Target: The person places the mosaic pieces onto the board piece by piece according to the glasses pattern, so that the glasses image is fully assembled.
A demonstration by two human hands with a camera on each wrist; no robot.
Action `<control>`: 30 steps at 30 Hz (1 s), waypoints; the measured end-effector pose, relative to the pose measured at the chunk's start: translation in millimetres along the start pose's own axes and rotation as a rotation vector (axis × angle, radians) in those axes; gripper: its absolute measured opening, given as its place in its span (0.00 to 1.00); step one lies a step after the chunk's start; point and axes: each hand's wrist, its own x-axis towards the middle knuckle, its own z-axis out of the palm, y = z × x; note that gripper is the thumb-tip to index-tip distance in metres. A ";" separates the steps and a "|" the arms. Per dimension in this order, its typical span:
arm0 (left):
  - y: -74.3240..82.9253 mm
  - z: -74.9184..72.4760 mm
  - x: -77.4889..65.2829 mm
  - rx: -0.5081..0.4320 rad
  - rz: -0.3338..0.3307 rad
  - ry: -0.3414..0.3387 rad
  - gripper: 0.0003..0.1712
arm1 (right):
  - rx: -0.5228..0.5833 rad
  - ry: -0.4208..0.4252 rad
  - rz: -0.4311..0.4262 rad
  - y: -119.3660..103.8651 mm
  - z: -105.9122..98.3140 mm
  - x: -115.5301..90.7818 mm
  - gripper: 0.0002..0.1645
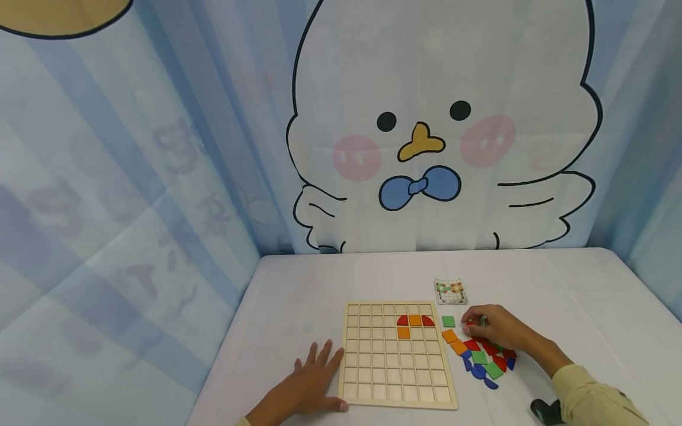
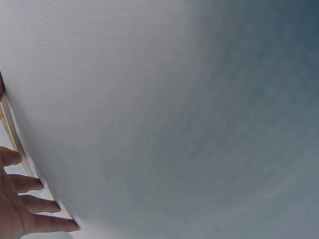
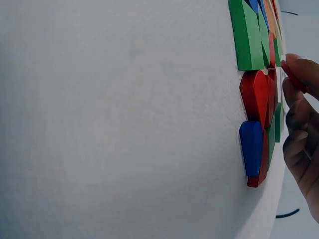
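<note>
A square wooden grid board lies on the white table. Near its top right, orange squares and red rounded pieces sit in cells. My left hand rests at the board's left edge, fingers spread and straight, thumb by the lower corner. Over the loose pieces, my right hand pinches a small red piece between thumb and fingertip; its full shape is hidden. A bit of green shows among the fingers in the head view; whether it is held, I cannot tell.
Right of the board lie several loose blocks: green squares, orange ones, blue pieces and red pieces. A small pattern card lies behind them. Something dark is beside the right sleeve. Printed curtains stand behind the table.
</note>
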 end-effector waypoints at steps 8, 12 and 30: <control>-1.0 1.0 0.9 0.009 -0.003 -0.003 0.62 | 0.022 -0.006 -0.085 -5.3 1.3 4.7 0.12; -0.7 0.1 1.1 0.000 -0.006 -0.007 0.62 | 0.067 -0.035 -0.107 -10.4 1.9 6.5 0.15; -2.6 3.8 4.8 0.025 -0.014 -0.008 0.62 | 0.211 -0.165 -0.163 -19.7 9.7 17.2 0.22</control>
